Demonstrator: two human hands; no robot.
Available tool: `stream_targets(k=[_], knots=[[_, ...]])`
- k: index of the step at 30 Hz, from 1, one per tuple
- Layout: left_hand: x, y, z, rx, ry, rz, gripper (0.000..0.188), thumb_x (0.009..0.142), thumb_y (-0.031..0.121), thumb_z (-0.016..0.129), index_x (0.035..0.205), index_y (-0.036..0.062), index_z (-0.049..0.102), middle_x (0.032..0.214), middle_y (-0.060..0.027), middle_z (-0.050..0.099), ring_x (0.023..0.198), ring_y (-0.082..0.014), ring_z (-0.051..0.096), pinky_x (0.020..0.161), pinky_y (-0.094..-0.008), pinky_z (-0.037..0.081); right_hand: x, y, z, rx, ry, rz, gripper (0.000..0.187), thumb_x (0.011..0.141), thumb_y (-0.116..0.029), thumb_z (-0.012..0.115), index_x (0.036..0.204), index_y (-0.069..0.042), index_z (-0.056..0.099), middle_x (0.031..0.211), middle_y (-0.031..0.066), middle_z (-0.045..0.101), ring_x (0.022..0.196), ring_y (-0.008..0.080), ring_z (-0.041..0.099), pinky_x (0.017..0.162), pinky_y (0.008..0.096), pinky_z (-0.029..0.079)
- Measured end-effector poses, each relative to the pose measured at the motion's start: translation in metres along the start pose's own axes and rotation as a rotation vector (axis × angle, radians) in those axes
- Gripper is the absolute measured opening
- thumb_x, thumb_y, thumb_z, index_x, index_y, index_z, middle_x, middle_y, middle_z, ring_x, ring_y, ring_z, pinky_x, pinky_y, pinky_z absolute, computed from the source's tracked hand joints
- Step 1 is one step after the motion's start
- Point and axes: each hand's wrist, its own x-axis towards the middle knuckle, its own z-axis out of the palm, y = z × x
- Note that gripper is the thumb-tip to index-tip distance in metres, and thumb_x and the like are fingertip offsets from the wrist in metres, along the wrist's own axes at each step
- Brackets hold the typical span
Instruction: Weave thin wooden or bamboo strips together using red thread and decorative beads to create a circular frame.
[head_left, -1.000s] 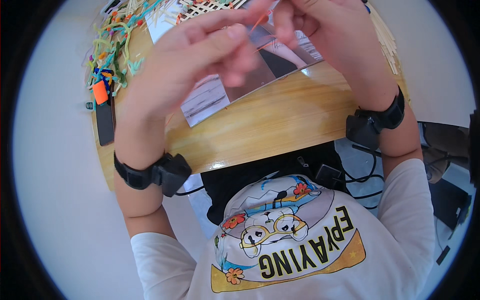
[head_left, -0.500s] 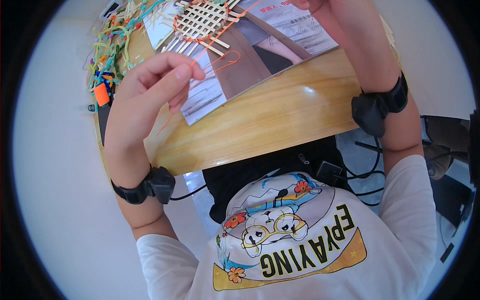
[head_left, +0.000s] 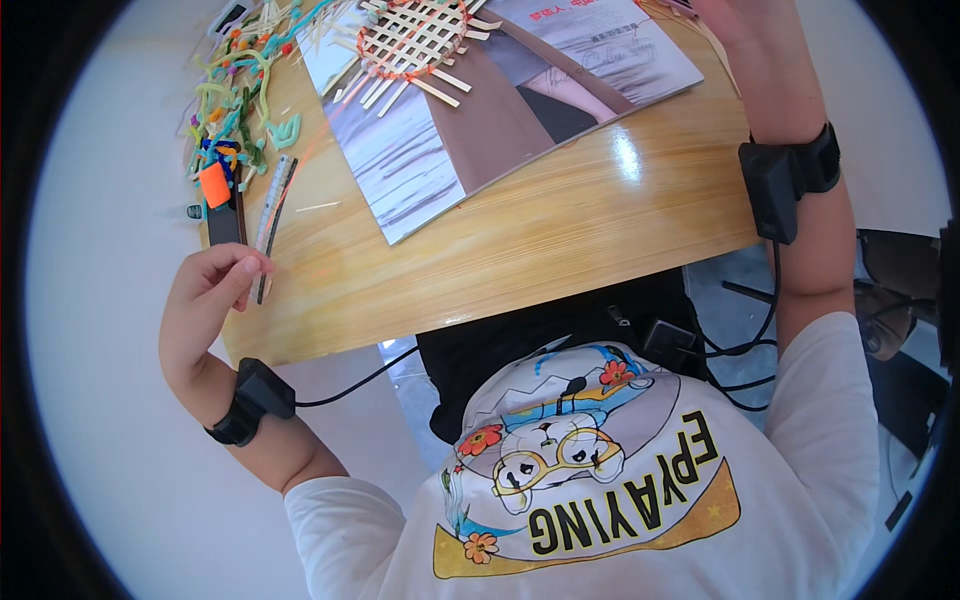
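My left hand [head_left: 208, 305] is closed at the table's left front edge, thumb and finger pinching an orange thread [head_left: 312, 148]. The thread runs taut, up and to the right, to a round lattice of pale flat strips [head_left: 412, 42]. Orange binding circles the lattice, and strip ends stick out around it. It lies on a glossy magazine [head_left: 425, 165]. My right hand [head_left: 735, 18] is at the upper right, beyond the magazine's far right corner, partly cut off by the picture's top edge. Its fingertips are hidden, and whether it holds anything does not show.
A tangle of coloured yarn and pipe cleaners [head_left: 243, 85] covers the table's far left. An orange block [head_left: 214, 186] sits by a dark box [head_left: 227, 222]. A narrow ruler [head_left: 274, 225] lies near my left hand. Black cables [head_left: 360, 385] trail from my arm bands.
My left hand has moved left and toward me, drawing the orange thread taut. My right hand has shifted right. The lattice and magazine appear slightly farther right in the view.
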Motion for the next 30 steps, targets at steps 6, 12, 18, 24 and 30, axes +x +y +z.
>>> stream_targets(k=[6,12,18,24,30], knots=[[-0.016,0.032,0.005,0.376,0.371,-0.198,0.029,0.088,0.021,0.061,0.104,-0.0026,0.064,0.073,-0.0012,0.058,0.056,-0.0061,0.047,0.05,-0.0207,0.038,-0.004,0.003,0.007,0.13,-0.023,0.059,0.017,0.098,-0.017,0.044,0.087,-0.005,0.05,0.069,0.0005,0.054,0.054,0.005,0.051,0.051,0.0163,0.047],[0.028,0.096,0.046,-0.022,0.509,0.444,0.029,0.088,0.016,0.06,0.115,0.0042,0.062,0.089,-0.0016,0.065,0.064,-0.0046,0.052,0.057,-0.0181,0.039,-0.03,0.013,0.037,0.02,-0.271,0.211,0.014,0.098,-0.015,0.044,0.092,-0.004,0.05,0.07,0.0033,0.057,0.054,0.0078,0.054,0.05,0.0183,0.046],[0.066,0.129,0.109,-0.374,0.216,0.626,0.042,0.093,0.025,0.053,0.129,0.0021,0.049,0.114,-0.0096,0.061,0.078,-0.0125,0.063,0.065,-0.0215,0.046,-0.057,0.021,0.066,-0.151,-0.344,0.385,0.011,0.097,-0.013,0.047,0.097,-0.003,0.051,0.08,0.0034,0.059,0.064,0.0065,0.055,0.056,0.0188,0.045],[0.092,0.117,0.133,-0.858,-0.094,0.586,0.04,0.092,0.017,0.057,0.125,-0.0043,0.049,0.108,-0.0129,0.061,0.093,-0.0187,0.063,0.081,-0.0273,0.051,-0.063,0.036,0.061,-0.087,-0.413,0.381,0.011,0.095,-0.01,0.05,0.102,-0.002,0.054,0.085,0.0012,0.058,0.074,0.0047,0.053,0.065,0.0187,0.045],[0.091,0.108,0.135,-0.863,0.028,0.613,0.027,0.089,0.016,0.062,0.109,-0.0035,0.06,0.094,-0.0081,0.065,0.088,-0.0138,0.062,0.081,-0.0245,0.049,-0.067,0.031,0.069,-0.228,-0.333,0.36,0.011,0.094,-0.009,0.053,0.101,-0.002,0.057,0.087,0.0,0.059,0.076,0.0038,0.054,0.066,0.0174,0.045]])
